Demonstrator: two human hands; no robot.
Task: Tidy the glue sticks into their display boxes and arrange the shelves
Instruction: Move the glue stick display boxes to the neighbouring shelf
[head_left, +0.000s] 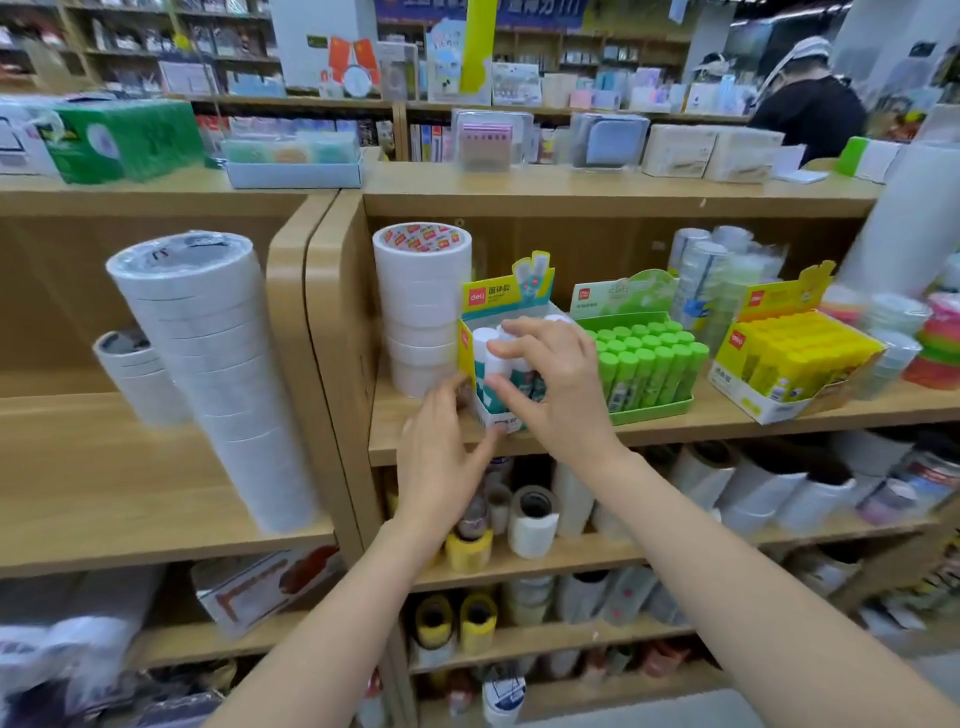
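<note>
Glue sticks (485, 348) with white caps stand in a yellow-and-teal display box (506, 296) at the front edge of the middle shelf (717, 428), near its left end.

In the bay to the left, a tall stack of white tape rolls (208, 364) leans over, with a shorter stack (132, 374) behind it. Past the wooden divider (332, 312), another tape stack (422, 312) stands upright at the shelf's left end, just beside the display box.

The left hand (441, 457) lies against the box's lower left front corner. Its fingers run fairly straight up the side, its thumb sits at the front base, and it is released, clasping nothing.

The right hand (556, 384) reaches over the top of the box. Its fingers curl onto the white caps and its thumb presses the front of the sticks, pinching them.

To the right, green glue sticks (649, 358) fill a green box (654, 410). Beyond them, yellow glue sticks (795, 353) sit in a yellow box (769, 410) turned askew at the front edge. Clear tape rolls (701, 275) stand behind these two boxes, and bright coloured rolls (940, 343) lie at the shelf's right end.
</note>
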